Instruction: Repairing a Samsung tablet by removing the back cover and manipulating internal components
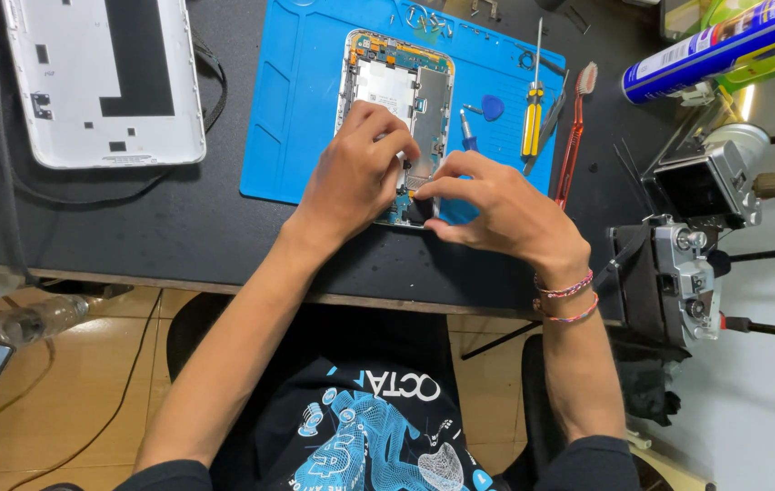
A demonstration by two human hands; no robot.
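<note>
Blue mat (pixel 296 109): being used as the work surface on the black desk (pixel 160 227); all places below are given relative to it.
Opened tablet (pixel 396 91): being worked on at mat centre, back cover off, silver frame and circuit boards exposed, long axis running away from the person.
Left hand (pixel 355 177): being rested on the tablet's near half, fingers curled together and pressed down on the inner parts; whether anything is being pinched cannot be told.
Right hand (pixel 496 209): being held at the tablet's near right corner, at the mat's near edge; thumb and forefinger are being closed together on a small dark part (pixel 421 211) at the tablet's bottom end.
White back cover (pixel 101 77): being kept left of the mat, inner side up, well apart from the tablet.
Yellow screwdriver (pixel 533 118): being kept on the mat's right part, beside the tablet.
Blue pick (pixel 493 107): lying between tablet and screwdriver.
Red brush (pixel 575 127): lying at the mat's right edge.
Spray can (pixel 724 45): lying off the mat, far right.
</note>
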